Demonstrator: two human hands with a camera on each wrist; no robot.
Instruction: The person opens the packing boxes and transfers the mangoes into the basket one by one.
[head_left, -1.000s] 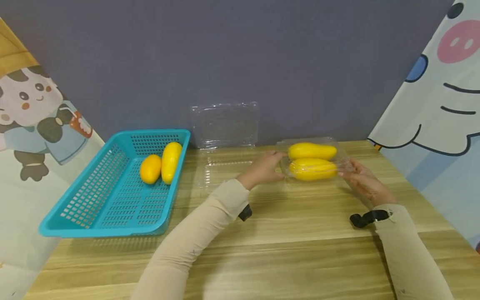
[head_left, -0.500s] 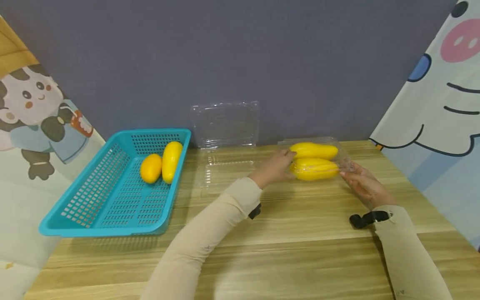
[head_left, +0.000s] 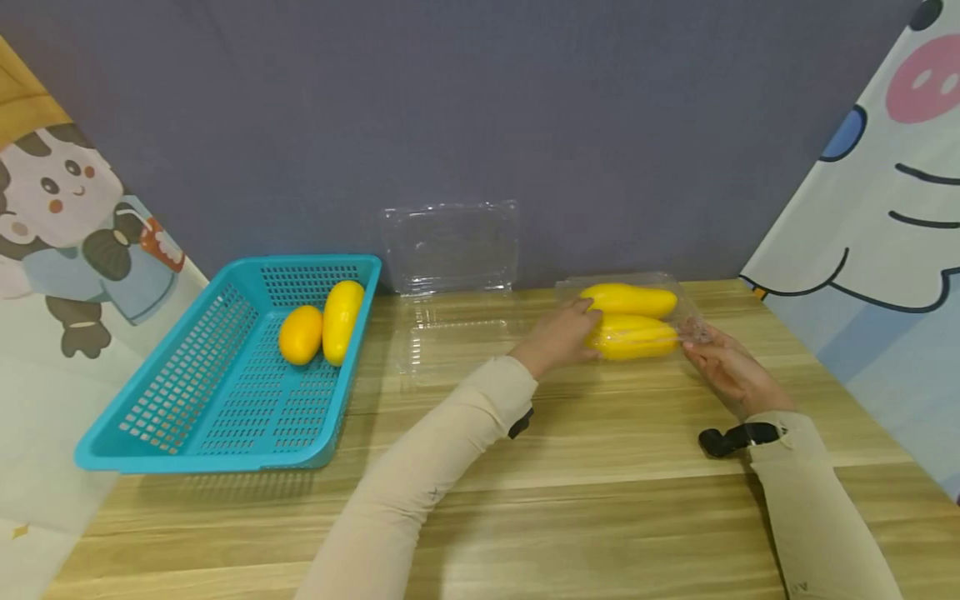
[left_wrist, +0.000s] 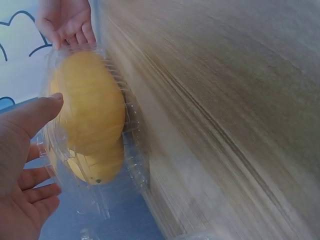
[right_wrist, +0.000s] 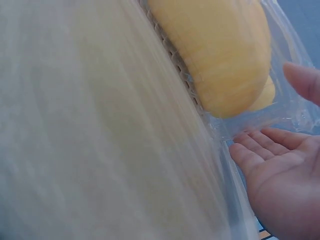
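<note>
A lidded clear plastic clamshell box (head_left: 686, 307) with two yellow mangoes (head_left: 630, 337) lying side by side in it stands at the back right of the table. At its left end is my left hand (head_left: 558, 335), its thumb over the lid and its fingers around the side in the left wrist view. My right hand (head_left: 731, 367) holds the right end, thumb on one face and fingers on the other, as the right wrist view shows. Through the plastic, a mango (left_wrist: 90, 105) fills most of the box in the left wrist view.
A blue plastic basket (head_left: 341, 417) on the left holds an orange-yellow mango (head_left: 301, 335) and a longer yellow one (head_left: 342, 323). Between basket and hands, a second clear clamshell (head_left: 453, 250) stands unfolded, its lid leaning near the grey back wall (head_left: 480, 125).
My left hand has moved right along the box, from its left edge to beside the mangoes. The right hand stays at the other end, nearly still.
</note>
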